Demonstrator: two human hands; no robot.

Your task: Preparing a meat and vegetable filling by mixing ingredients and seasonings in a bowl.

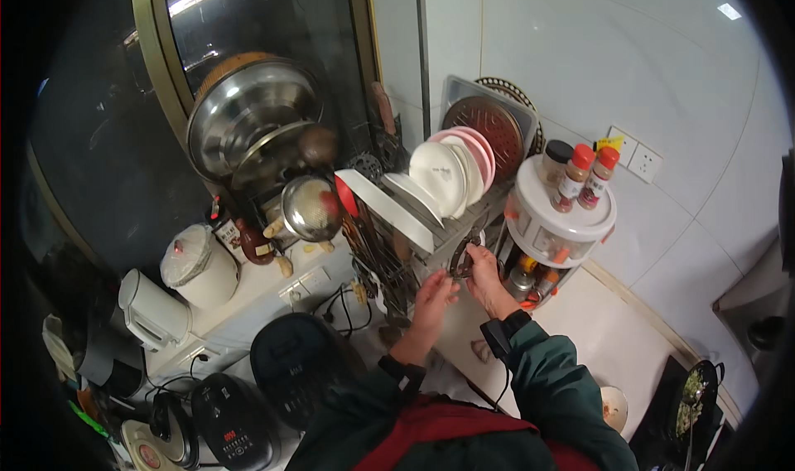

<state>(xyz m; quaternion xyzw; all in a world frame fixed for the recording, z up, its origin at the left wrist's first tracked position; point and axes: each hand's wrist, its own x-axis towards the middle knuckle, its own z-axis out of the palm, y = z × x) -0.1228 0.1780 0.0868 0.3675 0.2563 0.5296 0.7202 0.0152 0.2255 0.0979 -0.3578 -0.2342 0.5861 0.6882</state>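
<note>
My right hand [486, 278] grips a dark, curved object [461, 258], perhaps a pair of kitchen scissors; its exact kind is unclear. Close to its lower end are the bent fingers of my left hand [433, 296], and I cannot tell whether they touch it. Both hands are in front of a metal dish rack [463, 225]. White plates [438, 173] and pink-rimmed ones [481, 154] stand on edge in the rack. A long white dish [385, 210] leans at its left side.
To the right, a round white storage stand [562, 213] carries seasoning jars [574, 179]. A mesh strainer [312, 209] and a large steel basin [254, 123] are at the left. Rice cookers [233, 421] sit lower left. A wok [695, 402] holding chopped greens is at far right, near a bowl [615, 409].
</note>
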